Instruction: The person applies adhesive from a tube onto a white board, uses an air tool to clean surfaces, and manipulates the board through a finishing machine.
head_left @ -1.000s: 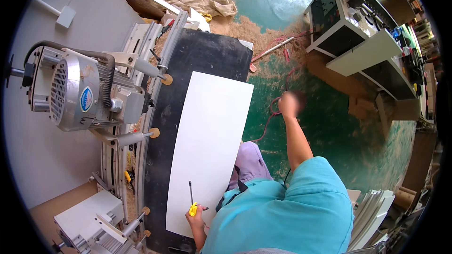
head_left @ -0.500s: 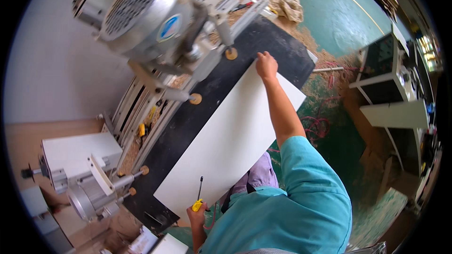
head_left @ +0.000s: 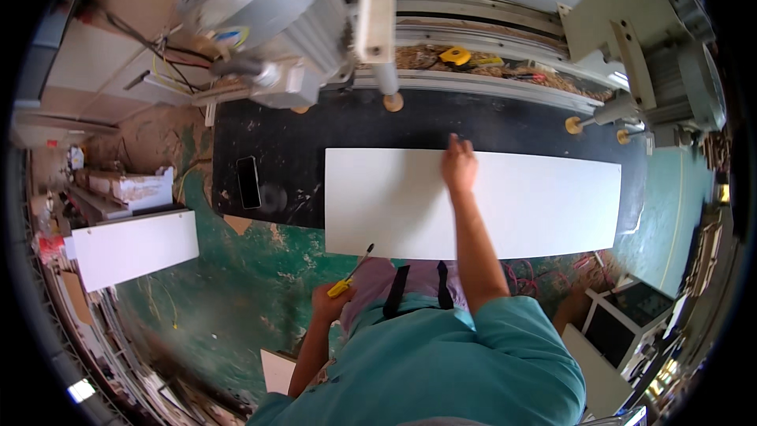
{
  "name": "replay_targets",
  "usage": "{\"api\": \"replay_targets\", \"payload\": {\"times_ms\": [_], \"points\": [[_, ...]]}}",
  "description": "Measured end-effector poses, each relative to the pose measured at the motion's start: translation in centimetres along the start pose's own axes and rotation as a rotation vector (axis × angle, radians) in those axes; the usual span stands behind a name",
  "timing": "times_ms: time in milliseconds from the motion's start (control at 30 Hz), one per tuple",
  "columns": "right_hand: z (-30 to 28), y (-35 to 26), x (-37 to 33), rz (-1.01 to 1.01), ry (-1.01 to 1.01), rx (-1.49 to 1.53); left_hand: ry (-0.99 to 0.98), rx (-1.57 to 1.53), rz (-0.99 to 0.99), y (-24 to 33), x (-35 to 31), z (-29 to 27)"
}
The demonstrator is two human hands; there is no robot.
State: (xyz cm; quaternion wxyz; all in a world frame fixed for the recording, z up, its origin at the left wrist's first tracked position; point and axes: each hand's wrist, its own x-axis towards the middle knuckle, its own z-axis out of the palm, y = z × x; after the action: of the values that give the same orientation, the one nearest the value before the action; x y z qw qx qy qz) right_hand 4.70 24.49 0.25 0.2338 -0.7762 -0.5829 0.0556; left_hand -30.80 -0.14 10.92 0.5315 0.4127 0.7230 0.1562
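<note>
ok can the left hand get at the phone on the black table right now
Probably yes: the phone lies uncovered on the black table, left of the white board, though a yellow-handled tool occupies the left hand.

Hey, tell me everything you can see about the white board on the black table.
The white board is a long, flat rectangle, smooth and plain, like laminated panel. It lies flat on the black table, long sides running left to right, its near edge overhanging the table. The right hand is at its far edge and seems to touch it; its surface looks greyer left of that hand.
</note>
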Motion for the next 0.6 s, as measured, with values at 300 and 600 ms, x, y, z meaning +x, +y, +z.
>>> {"api": "replay_targets", "payload": {"times_ms": [300, 600], "points": [[11.7, -32.3, -3.0, -0.204, -0.441, 0.235, 0.267, -0.402, -0.106, -10.4, -4.2, -9.6], [6.9, -23.6, -3.2, -0.567, -0.396, -0.071, 0.219, -0.332, -0.147, -12.4, -4.5, -9.0]]}}
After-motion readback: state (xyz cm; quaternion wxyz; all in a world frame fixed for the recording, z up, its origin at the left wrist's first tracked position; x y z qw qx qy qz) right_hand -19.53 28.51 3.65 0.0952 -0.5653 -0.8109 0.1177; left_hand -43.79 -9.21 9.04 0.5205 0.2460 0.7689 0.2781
